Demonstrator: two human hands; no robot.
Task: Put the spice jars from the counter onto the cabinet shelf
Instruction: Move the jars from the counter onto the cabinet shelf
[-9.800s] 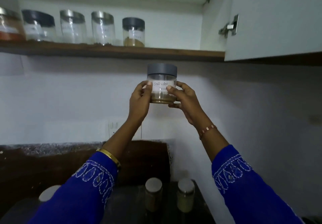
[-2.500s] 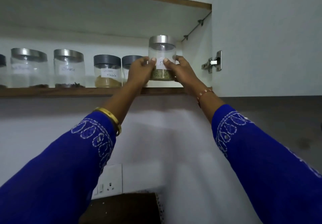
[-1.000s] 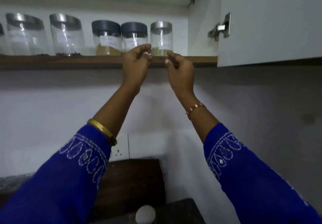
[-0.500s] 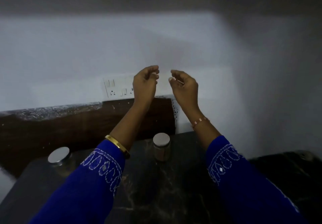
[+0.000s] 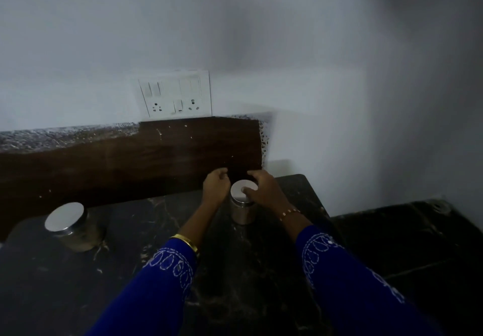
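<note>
Two spice jars stand on one dark marble counter (image 5: 130, 270): a small jar (image 5: 241, 205) and a wider jar (image 5: 68, 227). Two hands reach in, the left hand (image 5: 215, 188) and right hand (image 5: 262, 192). One switchboard (image 5: 175, 95) with two sockets.

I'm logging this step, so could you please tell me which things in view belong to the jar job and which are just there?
Part of the job:
- small steel-lidded jar, between both hands
- larger jar at the counter's left
- left hand
- right hand
- counter

Just there:
- switch and socket plate
- wooden backsplash
</note>
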